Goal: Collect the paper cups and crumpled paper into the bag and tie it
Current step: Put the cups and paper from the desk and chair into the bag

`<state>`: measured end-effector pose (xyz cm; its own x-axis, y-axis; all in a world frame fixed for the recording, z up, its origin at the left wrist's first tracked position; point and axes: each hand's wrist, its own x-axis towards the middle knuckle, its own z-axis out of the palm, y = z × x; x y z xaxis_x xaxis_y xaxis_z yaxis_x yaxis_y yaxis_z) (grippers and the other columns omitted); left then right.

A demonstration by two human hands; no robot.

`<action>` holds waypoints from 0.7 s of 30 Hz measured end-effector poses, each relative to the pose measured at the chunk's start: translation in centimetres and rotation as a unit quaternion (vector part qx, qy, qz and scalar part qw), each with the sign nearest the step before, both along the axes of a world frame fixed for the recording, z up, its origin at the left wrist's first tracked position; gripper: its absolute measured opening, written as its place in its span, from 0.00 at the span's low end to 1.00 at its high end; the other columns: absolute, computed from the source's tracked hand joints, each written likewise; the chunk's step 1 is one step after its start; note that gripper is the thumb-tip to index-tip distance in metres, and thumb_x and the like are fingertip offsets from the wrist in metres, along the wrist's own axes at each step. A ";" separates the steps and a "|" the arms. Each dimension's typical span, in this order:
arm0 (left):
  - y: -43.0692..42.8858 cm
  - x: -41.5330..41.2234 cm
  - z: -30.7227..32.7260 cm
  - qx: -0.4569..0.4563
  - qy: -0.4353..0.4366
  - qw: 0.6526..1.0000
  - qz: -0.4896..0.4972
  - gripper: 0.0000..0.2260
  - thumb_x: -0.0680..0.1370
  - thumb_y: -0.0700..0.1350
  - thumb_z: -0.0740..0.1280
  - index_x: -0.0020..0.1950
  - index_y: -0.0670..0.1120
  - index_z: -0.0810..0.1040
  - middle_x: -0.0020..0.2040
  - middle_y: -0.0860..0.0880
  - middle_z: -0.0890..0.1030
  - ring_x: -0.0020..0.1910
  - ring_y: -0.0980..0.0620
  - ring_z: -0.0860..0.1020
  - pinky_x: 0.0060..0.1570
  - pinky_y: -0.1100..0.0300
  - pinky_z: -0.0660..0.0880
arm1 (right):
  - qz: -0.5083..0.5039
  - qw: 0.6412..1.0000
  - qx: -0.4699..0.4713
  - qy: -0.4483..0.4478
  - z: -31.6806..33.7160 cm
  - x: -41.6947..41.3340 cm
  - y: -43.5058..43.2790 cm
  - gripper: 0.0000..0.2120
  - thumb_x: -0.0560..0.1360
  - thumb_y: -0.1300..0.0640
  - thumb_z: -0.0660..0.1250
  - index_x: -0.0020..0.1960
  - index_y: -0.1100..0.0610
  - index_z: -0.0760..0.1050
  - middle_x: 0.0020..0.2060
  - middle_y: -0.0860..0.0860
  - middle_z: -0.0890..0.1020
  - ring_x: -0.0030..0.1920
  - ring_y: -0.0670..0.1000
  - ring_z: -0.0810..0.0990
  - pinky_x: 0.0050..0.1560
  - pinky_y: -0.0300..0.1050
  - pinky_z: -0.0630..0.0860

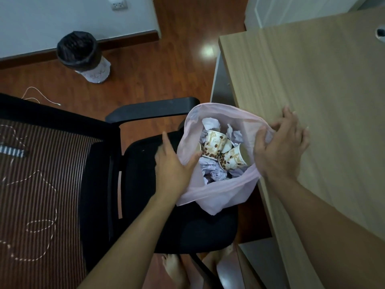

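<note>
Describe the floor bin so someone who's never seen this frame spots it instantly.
Along the white wall at top left, on the reddish wood floor just below its skirting, stands a small round bin. Only it has a black liner folded over its rim; the pink bag is over the black chair by the desk.

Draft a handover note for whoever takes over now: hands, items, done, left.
Left hand holds the pink bag by its left rim; right hand pinches its right rim by the desk edge.
Bag sits open on the black chair seat; paper cups and crumpled paper lie inside.
Done: collecting, as far as this view shows.
Left: gather the rim and tie the bag.
</note>
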<state>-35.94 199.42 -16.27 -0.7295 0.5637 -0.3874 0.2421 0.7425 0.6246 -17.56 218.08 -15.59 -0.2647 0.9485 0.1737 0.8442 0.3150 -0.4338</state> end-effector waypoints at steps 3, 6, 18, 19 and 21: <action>0.0 -0.6 -1.4 -0.016 -0.055 0.998 0.029 0.28 0.82 0.64 0.69 0.71 0.43 0.77 0.53 0.48 0.85 0.52 0.46 0.84 0.44 0.56 0.76 | 0.008 1.000 0.009 -0.029 -0.1 0.1 0.1 0.09 0.85 0.48 0.61 0.52 0.54 0.70 0.84 0.53 0.68 0.86 0.54 0.59 0.86 0.65 0.50; -0.4 -0.2 -0.8 0.067 -0.058 0.994 0.058 0.24 0.86 0.57 0.65 0.41 0.39 0.75 0.31 0.48 0.75 0.31 0.53 0.72 0.34 0.57 0.67 | 0.014 0.999 0.020 -0.043 -0.5 0.2 0.2 0.13 0.86 0.48 0.59 0.53 0.57 0.74 0.84 0.54 0.67 0.86 0.55 0.60 0.85 0.66 0.51; -5.0 1.6 11.9 0.110 -0.021 0.989 0.095 0.28 0.87 0.59 0.63 0.30 0.48 0.62 0.25 0.55 0.64 0.26 0.56 0.64 0.29 0.57 0.61 | 0.030 0.993 -0.105 0.038 2.3 1.4 -0.1 0.15 0.86 0.49 0.62 0.52 0.60 0.78 0.74 0.61 0.75 0.77 0.62 0.71 0.81 0.67 0.56; -5.3 1.6 13.4 0.109 -0.011 0.989 0.097 0.29 0.87 0.59 0.63 0.30 0.47 0.62 0.25 0.55 0.65 0.26 0.56 0.64 0.29 0.56 0.62 | 0.028 0.989 -0.127 0.063 3.7 1.5 -0.4 0.15 0.85 0.48 0.61 0.48 0.59 0.75 0.66 0.63 0.78 0.70 0.64 0.76 0.74 0.63 0.66; -6.1 1.5 16.6 0.114 0.001 0.988 0.105 0.29 0.87 0.59 0.63 0.31 0.46 0.62 0.25 0.55 0.64 0.26 0.56 0.64 0.30 0.56 0.62 | 0.019 0.978 -0.175 0.110 7.4 1.6 -1.6 0.15 0.87 0.49 0.60 0.45 0.57 0.69 0.52 0.63 0.78 0.53 0.65 0.79 0.50 0.53 0.68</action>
